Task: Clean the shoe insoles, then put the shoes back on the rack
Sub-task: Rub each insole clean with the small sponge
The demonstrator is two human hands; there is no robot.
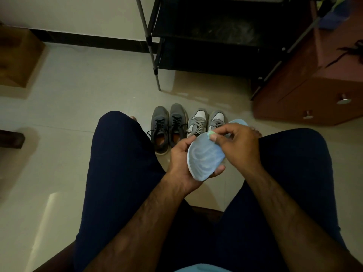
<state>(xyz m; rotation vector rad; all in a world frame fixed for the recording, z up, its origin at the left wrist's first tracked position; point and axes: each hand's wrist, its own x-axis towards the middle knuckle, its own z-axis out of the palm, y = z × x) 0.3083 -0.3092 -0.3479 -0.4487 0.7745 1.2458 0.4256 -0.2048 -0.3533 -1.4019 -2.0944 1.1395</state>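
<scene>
Nearest are two knees in dark trousers, and between them, above the floor, both hands work on a pale blue insole. The left hand cups it from beneath, with fingers curled round one edge and the thumb over the other, so the insole is clamped in that palm with its patterned face up. The right hand pinches a small green-and-white pad between thumb and fingertips and presses it on the insole's upper edge (sponge or folded wipe, I cannot tell). The insole's far end shows past the right knuckles.

The insole looks thin, light and bendy, since it curves in the grip. Held by one end it would probably flop, so the sound hold is the one shown: support under the middle with both long edges caught. If damp it may turn slippery. It is not fragile, though a hard crease could leave a fold.

Further off, two pairs stand side by side on the floor with toes pointing away: a dark pair with orange linings on the left and a grey-white pair on the right, the latter partly hidden by the right hand. Which shoe the insole came from cannot be told.

Beyond them stands the black rack, with a brown cabinet just beside it on the right
</scene>
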